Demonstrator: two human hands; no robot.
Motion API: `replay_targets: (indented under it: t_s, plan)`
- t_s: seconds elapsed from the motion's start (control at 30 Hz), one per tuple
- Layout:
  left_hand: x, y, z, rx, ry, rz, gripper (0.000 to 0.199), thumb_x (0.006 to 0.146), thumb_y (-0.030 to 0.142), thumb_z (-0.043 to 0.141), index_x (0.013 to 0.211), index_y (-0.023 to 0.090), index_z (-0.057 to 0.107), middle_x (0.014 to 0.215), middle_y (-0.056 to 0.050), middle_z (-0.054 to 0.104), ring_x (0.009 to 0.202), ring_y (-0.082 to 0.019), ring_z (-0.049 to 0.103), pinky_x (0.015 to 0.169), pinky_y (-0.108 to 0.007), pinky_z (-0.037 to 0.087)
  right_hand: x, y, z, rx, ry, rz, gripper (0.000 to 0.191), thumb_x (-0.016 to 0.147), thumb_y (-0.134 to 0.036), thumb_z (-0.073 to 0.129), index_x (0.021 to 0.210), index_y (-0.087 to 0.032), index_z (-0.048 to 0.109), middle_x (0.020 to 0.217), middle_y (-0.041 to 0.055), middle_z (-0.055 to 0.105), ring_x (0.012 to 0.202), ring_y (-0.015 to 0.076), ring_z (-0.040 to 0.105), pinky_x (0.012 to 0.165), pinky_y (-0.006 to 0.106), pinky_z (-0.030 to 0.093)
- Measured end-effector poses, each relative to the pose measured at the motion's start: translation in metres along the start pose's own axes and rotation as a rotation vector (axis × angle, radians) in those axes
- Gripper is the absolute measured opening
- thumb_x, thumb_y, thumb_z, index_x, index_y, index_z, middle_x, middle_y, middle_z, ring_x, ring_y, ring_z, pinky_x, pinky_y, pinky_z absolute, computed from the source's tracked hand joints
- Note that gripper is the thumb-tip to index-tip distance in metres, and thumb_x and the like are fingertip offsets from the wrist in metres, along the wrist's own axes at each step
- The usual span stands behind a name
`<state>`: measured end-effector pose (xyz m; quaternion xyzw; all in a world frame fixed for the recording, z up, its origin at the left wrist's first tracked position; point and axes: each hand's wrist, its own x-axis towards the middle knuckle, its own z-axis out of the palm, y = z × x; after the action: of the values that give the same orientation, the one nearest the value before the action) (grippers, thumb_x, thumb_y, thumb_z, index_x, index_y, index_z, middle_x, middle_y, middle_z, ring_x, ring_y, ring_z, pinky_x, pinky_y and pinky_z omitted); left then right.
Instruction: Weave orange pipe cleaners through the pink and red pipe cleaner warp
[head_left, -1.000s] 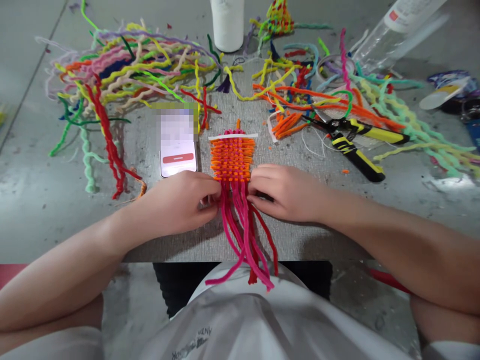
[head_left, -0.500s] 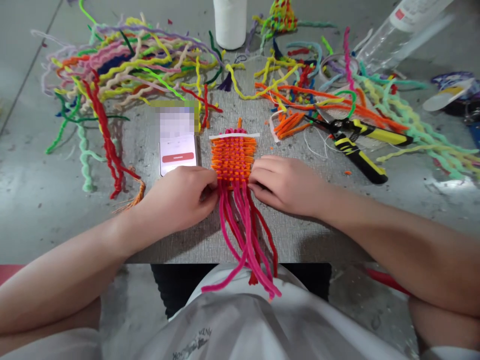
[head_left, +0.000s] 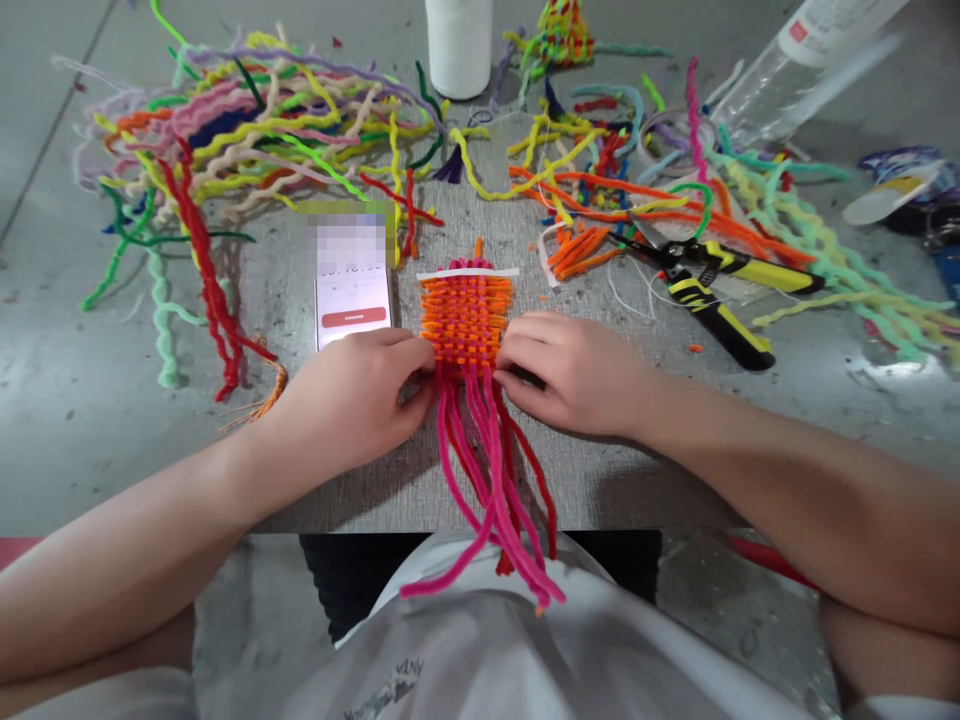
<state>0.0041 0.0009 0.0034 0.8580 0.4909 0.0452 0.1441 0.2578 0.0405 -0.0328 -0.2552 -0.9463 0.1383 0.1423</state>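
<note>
An orange and pink woven piece of fuzzy stems lies flat on the grey table, a white strip across its top. Long pink and red stems hang from its lower end over the table's front edge. My left hand pinches the piece's lower left edge between thumb and fingers. At the lower right edge, my right hand has its fingers closed on the weave. The fingertips of both hands are partly hidden against the piece.
A lit phone lies beyond my left hand. Colourful stems are heaped at the back left. Black and yellow pliers rest at the right among loose stems. A white bottle and a clear bottle are at the back.
Both hands stay at the lower edges of the woven piece. The view has shifted very slightly; little else differs.
</note>
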Motion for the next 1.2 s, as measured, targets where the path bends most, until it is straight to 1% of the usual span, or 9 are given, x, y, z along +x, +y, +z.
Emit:
replay_targets:
  t_s: [0.13,0.37,0.5,0.57,0.63,0.7,0.83,0.97,1.2]
  plan:
    - [0.0,-0.002,0.0,-0.011,0.002,0.001,0.016,0.088,0.024,0.052,0.088,0.018,0.068,0.079,-0.002,0.064,0.07,-0.018,0.061,0.065,-0.03,0.042,0.001,0.0,0.001,-0.016,-0.015,-0.005,0.03,0.106,-0.027,0.043,0.093,-0.014,0.067,0.094,0.0111,0.067,0.09,0.0238,0.06,0.078,0.035,0.045]
    - [0.001,0.001,0.004,0.025,0.011,-0.114,0.018,0.089,0.024,0.051,0.086,0.019,0.068,0.073,-0.002,0.066,0.064,-0.018,0.059,0.058,-0.03,0.036,0.002,-0.004,0.0,-0.044,-0.036,0.083,0.03,0.105,-0.028,0.043,0.09,-0.014,0.065,0.091,0.0097,0.065,0.086,0.0229,0.061,0.072,0.035,0.042]
    - [-0.002,0.002,0.002,0.041,0.003,-0.113,0.018,0.09,0.026,0.053,0.09,0.02,0.07,0.075,-0.002,0.067,0.067,-0.02,0.062,0.059,-0.031,0.039,0.0,-0.003,0.0,-0.001,0.007,0.099,0.024,0.103,-0.027,0.048,0.089,-0.016,0.065,0.089,0.008,0.064,0.084,0.0221,0.061,0.073,0.034,0.043]
    - [-0.005,0.004,0.0,0.065,0.038,-0.105,0.018,0.09,0.026,0.053,0.092,0.02,0.07,0.077,-0.003,0.067,0.068,-0.021,0.063,0.06,-0.032,0.041,-0.001,-0.002,0.0,0.041,0.057,0.087,0.02,0.101,-0.025,0.051,0.089,-0.017,0.064,0.088,0.0076,0.064,0.083,0.0217,0.06,0.074,0.034,0.045]
    - [-0.007,0.006,-0.002,0.095,0.134,-0.064,0.019,0.092,0.025,0.052,0.094,0.019,0.069,0.083,-0.004,0.066,0.071,-0.021,0.064,0.061,-0.032,0.045,-0.001,-0.002,0.0,0.098,0.119,0.065,0.016,0.099,-0.023,0.052,0.089,-0.018,0.063,0.089,0.0075,0.064,0.083,0.0211,0.059,0.075,0.034,0.046]
    - [-0.009,0.01,-0.001,0.102,0.234,0.047,0.02,0.096,0.023,0.05,0.097,0.017,0.069,0.092,-0.007,0.067,0.078,-0.021,0.065,0.065,-0.032,0.05,-0.001,-0.003,0.001,0.159,0.177,0.043,0.014,0.1,-0.022,0.053,0.09,-0.019,0.062,0.089,0.0069,0.063,0.082,0.0201,0.058,0.075,0.034,0.047]
    - [-0.01,0.019,0.008,0.126,0.258,0.328,0.021,0.101,0.023,0.052,0.096,0.014,0.07,0.094,-0.011,0.068,0.083,-0.023,0.065,0.07,-0.035,0.056,0.001,-0.005,0.003,0.231,0.206,0.084,0.015,0.1,-0.031,0.061,0.091,-0.019,0.063,0.086,0.0047,0.062,0.08,0.0191,0.057,0.073,0.033,0.045]
    - [-0.013,0.027,0.022,0.197,0.28,0.351,0.019,0.1,0.023,0.057,0.094,0.013,0.072,0.092,-0.011,0.07,0.079,-0.024,0.064,0.064,-0.036,0.057,0.003,-0.004,0.006,0.262,0.125,0.113,0.016,0.094,-0.032,0.069,0.09,-0.017,0.065,0.086,0.0048,0.063,0.083,0.021,0.057,0.076,0.035,0.046]
    - [-0.018,0.036,0.034,0.24,0.373,0.369,0.021,0.096,0.02,0.057,0.108,0.013,0.073,0.107,-0.014,0.074,0.09,-0.03,0.065,0.073,-0.043,0.058,0.0,0.0,0.005,0.294,0.097,0.096,0.013,0.097,-0.03,0.067,0.095,-0.017,0.067,0.095,0.008,0.068,0.092,0.0237,0.06,0.082,0.037,0.048]
